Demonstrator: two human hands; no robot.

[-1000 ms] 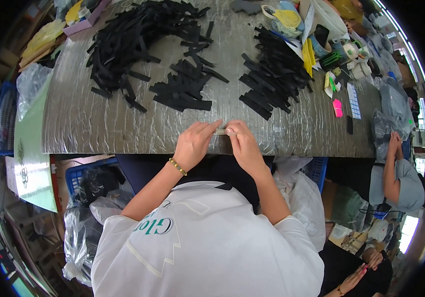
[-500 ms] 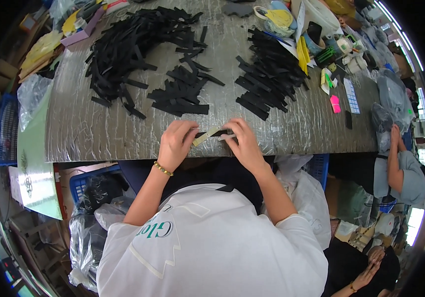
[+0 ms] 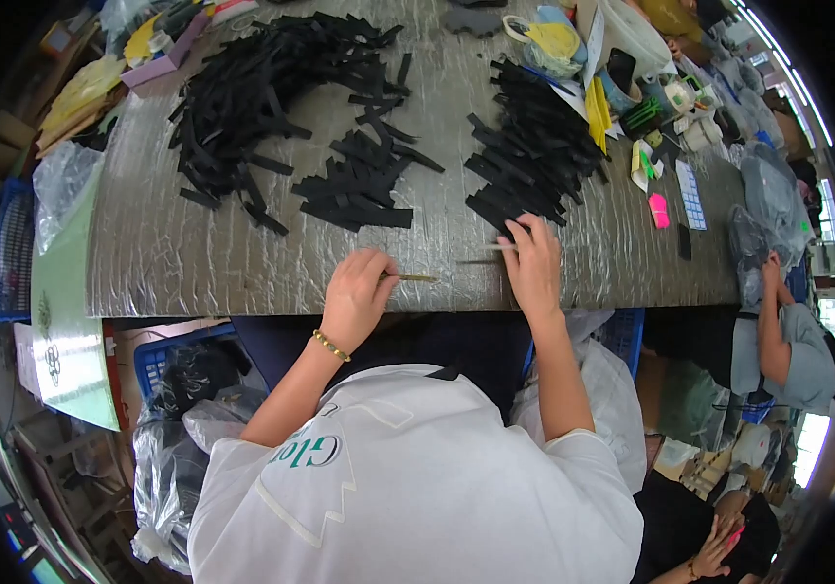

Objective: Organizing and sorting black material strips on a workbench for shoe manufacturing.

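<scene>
My left hand (image 3: 357,297), with a beaded bracelet on the wrist, pinches a thin yellowish strip (image 3: 417,278) just above the table's near edge. The strip appears nearly edge-on. To its right, my right hand (image 3: 536,268) holds a slim pale stick (image 3: 500,246) that points left. The fingertips of that hand reach the near end of a pile of short black strips (image 3: 529,146); whether they touch one cannot be made out. A smaller cluster of black strips (image 3: 359,180) lies beyond my left hand.
A large heap of black strips (image 3: 242,107) covers the table's far left. Tubs, tape and tools crowd the far right, near a pink pad (image 3: 659,209) and a dark flat piece (image 3: 684,242). Plastic bags (image 3: 169,477) sit below the table. Other people are at the right.
My hands have moved apart. The right one went right and away from me to the right pile. The black strip between my hands no longer shows there, and the yellowish strip has turned edge-on.
</scene>
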